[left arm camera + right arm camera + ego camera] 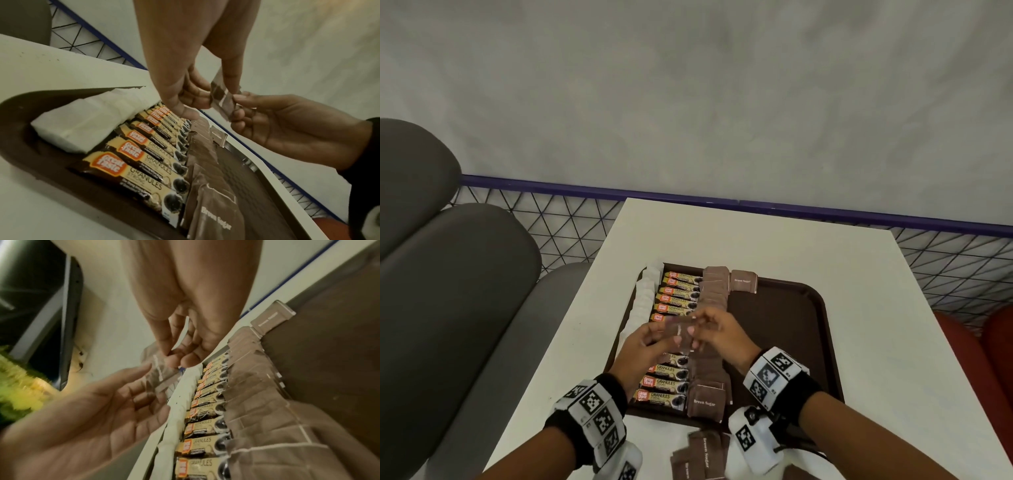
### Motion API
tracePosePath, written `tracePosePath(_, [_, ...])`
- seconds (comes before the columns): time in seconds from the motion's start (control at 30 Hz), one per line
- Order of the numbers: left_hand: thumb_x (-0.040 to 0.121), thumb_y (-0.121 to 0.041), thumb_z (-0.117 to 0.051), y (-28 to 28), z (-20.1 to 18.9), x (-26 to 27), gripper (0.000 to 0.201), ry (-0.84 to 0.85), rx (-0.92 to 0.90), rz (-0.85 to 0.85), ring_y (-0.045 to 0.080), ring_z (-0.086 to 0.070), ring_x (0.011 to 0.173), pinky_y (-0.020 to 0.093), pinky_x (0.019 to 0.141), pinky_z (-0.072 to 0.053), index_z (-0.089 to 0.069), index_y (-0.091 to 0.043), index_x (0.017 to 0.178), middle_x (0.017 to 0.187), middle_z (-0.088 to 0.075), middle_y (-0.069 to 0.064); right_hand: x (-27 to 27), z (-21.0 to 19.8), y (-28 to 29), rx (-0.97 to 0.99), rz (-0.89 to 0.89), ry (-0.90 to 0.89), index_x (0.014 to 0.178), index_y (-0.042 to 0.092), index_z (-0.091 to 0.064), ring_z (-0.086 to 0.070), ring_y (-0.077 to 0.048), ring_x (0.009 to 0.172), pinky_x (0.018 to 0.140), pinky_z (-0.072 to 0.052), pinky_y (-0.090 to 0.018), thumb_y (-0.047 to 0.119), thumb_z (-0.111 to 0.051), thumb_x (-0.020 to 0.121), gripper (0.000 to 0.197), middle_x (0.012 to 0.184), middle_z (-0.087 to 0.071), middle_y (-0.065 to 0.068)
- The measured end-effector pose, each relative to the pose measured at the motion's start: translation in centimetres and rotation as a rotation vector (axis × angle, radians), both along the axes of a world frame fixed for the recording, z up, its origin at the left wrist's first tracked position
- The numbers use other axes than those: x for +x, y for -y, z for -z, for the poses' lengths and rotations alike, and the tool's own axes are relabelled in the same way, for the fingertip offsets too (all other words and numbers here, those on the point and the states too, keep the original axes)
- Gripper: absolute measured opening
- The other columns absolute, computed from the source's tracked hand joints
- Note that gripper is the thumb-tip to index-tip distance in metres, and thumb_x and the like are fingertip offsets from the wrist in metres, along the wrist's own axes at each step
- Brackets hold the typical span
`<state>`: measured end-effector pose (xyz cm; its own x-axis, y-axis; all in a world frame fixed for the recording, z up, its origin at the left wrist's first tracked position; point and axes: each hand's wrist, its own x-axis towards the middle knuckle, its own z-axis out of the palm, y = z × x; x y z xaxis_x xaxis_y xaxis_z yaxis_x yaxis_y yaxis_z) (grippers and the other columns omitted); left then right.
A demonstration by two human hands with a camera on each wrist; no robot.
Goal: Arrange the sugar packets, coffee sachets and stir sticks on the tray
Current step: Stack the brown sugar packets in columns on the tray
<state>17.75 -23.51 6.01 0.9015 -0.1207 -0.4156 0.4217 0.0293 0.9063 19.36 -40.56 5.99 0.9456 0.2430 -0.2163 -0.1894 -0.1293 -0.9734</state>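
Observation:
A dark brown tray (784, 325) lies on the white table (876, 308). On it, from left to right, run a column of white sugar packets (645, 301), a column of coffee sachets (676, 294) and a column of overlapping brown sugar packets (714, 291). One brown packet (743, 281) lies alone at the far end. Above the columns my left hand (671, 337) and right hand (698, 323) meet, both pinching one brown sugar packet (223, 99). That held packet (162, 374) is blurred in the right wrist view. I see no stir sticks.
Several loose brown sugar packets (703, 452) lie on the table in front of the tray. A grey padded seat (448, 274) stands to the left and a red seat (983, 359) to the right. A mesh railing with a blue bar (585, 226) runs behind the table.

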Motion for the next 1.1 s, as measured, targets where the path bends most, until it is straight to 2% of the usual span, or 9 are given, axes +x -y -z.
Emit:
tracePosePath(0.1, [0.082,-0.008,-0.068,0.0,0.2,0.1,0.02,0.019,0.042,0.04,0.021,-0.066,0.086,0.027,0.073,-0.055,-0.064,-0.002,0.101,0.099,-0.07,0.014,-0.1,0.3,0.7,0.065,0.072,-0.058,0.095,0.006,-0.054,-0.059,-0.006,0.052,0.05,-0.047,-0.017,-0.006,-0.056,0.085,0.015,0.073,-0.058,-0.01])
tracePosePath(0.2, [0.083,-0.006,-0.066,0.3,0.3,0.4,0.02,0.053,0.068,0.067,0.017,-0.063,0.076,0.022,0.066,-0.055,-0.063,0.001,0.102,0.098,-0.069,0.019,0.2,0.7,1.8,-0.076,0.048,0.015,0.105,0.003,-0.059,-0.058,0.003,0.066,0.06,-0.047,-0.014,0.0,-0.063,0.083,0.023,0.088,-0.061,-0.002])
tracePosePath(0.3, [0.085,-0.007,-0.065,0.9,0.1,0.7,0.022,0.069,0.069,0.097,0.016,-0.065,0.084,0.022,0.07,-0.054,-0.064,-0.007,0.107,0.098,-0.071,0.01,0.7,0.5,2.8,-0.088,0.065,0.031,0.101,-0.001,-0.063,-0.06,-0.004,0.077,0.069,-0.048,-0.013,0.001,-0.065,0.081,0.02,0.092,-0.064,-0.006])
tracePosePath(0.4, [0.085,-0.013,-0.066,1.0,0.3,1.0,0.028,0.041,0.029,0.042,0.017,-0.063,0.101,0.024,0.077,-0.054,-0.063,-0.016,0.112,0.106,-0.068,0.004,2.4,1.3,4.9,-0.076,0.383,-0.057,0.102,0.002,-0.062,-0.062,-0.012,0.084,0.066,-0.047,-0.015,0.004,-0.064,0.082,0.02,0.094,-0.066,-0.005])
tracePosePath(0.47, [0.084,-0.015,-0.067,0.5,0.7,1.0,0.028,0.018,0.016,0.012,0.016,-0.063,0.104,0.022,0.076,-0.053,-0.063,-0.017,0.112,0.108,-0.068,0.003,4.0,2.5,7.0,-0.176,0.616,-0.081,0.103,0.001,-0.062,-0.06,-0.021,0.092,0.075,-0.044,-0.024,0.008,-0.068,0.08,0.025,0.099,-0.066,-0.009])
tracePosePath(0.53, [0.084,-0.016,-0.067,-0.2,1.2,0.9,0.026,0.013,0.033,0.032,0.013,-0.063,0.103,0.02,0.075,-0.052,-0.064,-0.02,0.109,0.107,-0.069,0.0,5.4,3.3,8.4,-0.298,0.715,-0.093,0.099,0.0,-0.064,-0.059,-0.022,0.09,0.078,-0.041,-0.027,0.008,-0.069,0.079,0.022,0.096,-0.066,-0.012])
tracePosePath(0.73, [0.081,-0.017,-0.069,-2.6,2.5,0.9,0.025,-0.013,0.07,0.04,0.013,-0.066,0.099,0.022,0.075,-0.052,-0.068,-0.02,0.106,0.101,-0.073,-0.002,8.1,4.2,9.2,-0.487,0.714,-0.13,0.098,0.0,-0.065,-0.06,-0.027,0.095,0.076,-0.036,-0.022,0.011,-0.067,0.082,0.019,0.097,-0.067,-0.013])
tracePosePath(0.9, [0.082,-0.009,-0.068,-3.5,2.9,1.2,0.02,-0.049,0.063,0.002,0.015,-0.068,0.091,0.023,0.069,-0.051,-0.07,-0.014,0.1,0.091,-0.075,-0.001,9.8,6.5,9.1,-0.63,0.667,-0.214,0.086,0.021,-0.059,-0.055,-0.032,0.103,0.093,-0.045,-0.039,0.026,-0.07,0.079,0.014,0.103,-0.064,-0.014])
tracePosePath(1.1, [0.082,-0.005,-0.067,-4.2,3.2,1.2,0.019,-0.058,0.076,-0.006,0.016,-0.069,0.089,0.02,0.064,-0.053,-0.07,-0.009,0.1,0.089,-0.076,0.001,9.9,6.4,8.2,-0.763,0.639,-0.249,0.099,0.014,-0.058,-0.047,-0.034,0.108,0.093,-0.039,-0.035,0.029,-0.063,0.085,0.022,0.113,-0.053,-0.017])
